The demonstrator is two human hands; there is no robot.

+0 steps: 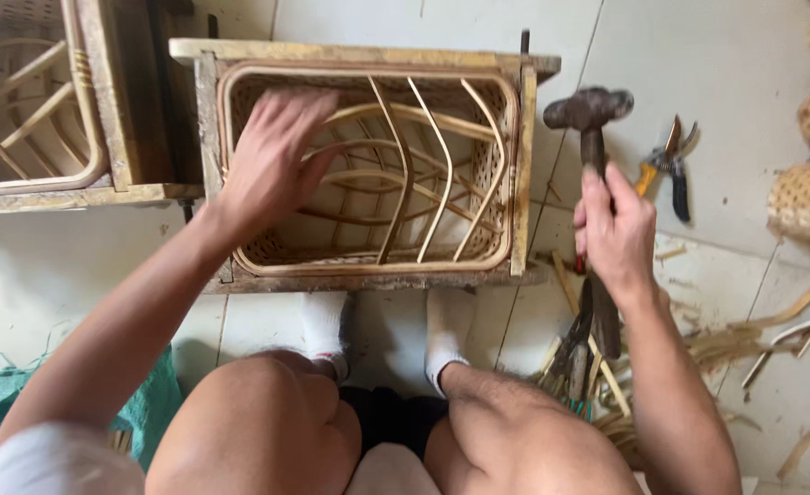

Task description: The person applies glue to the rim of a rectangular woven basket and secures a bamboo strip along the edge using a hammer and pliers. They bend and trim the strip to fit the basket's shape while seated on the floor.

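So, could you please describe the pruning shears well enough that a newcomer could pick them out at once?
Start at the wooden frame holding the woven basket, then look right past the hammer raised in the right hand. The shears lie alone on the pale floor, the only tool with orange and black handles.

A white short sleeve [56, 458] is worn on the left arm, white socks [324, 330] on both feet, and dark shorts [391, 417]; forearms and knees are left bare.

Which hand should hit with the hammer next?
Probably the right hand: it grips the hammer, head raised beside the rattan basket. The left hand rests spread on the basket's rim, empty.
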